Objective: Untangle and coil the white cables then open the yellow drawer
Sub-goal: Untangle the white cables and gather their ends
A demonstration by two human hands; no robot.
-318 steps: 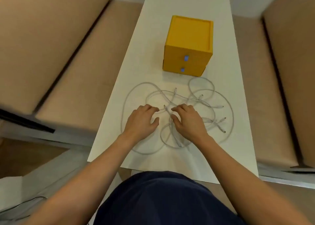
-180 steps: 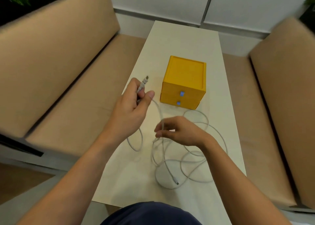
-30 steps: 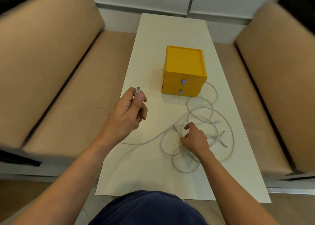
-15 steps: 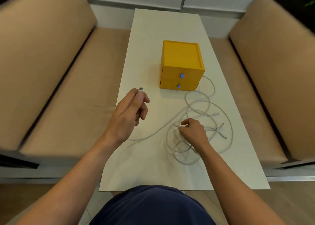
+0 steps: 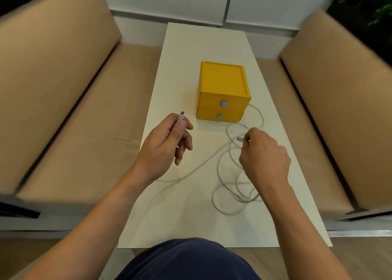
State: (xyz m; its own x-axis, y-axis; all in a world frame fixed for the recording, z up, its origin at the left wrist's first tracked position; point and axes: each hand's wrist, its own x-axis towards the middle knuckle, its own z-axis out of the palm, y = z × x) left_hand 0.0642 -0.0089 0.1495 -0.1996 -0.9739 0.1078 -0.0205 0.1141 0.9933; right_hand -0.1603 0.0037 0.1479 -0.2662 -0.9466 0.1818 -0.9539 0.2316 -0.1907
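A tangle of white cables (image 5: 228, 186) lies in loops on the white table (image 5: 191, 216), right of centre. My left hand (image 5: 167, 146) is raised over the table's left side and pinches one cable's plug end (image 5: 181, 116), which points up; that cable trails down and right toward the tangle. My right hand (image 5: 263, 156) is lifted above the loops and pinches another cable end (image 5: 240, 139) between thumb and fingers. The yellow drawer box (image 5: 222, 90) stands behind the hands with two closed drawers, each with a blue knob.
Tan sofas flank the narrow table, one on the left (image 5: 53, 88) and one on the right (image 5: 343, 110). A cable loop runs beside the box's right front corner (image 5: 257, 114). A green plant (image 5: 373, 1) shows at the top right.
My right hand has lifted off the tangle on the table and now pinches a cable end in the air. My left hand keeps hold of its plug.
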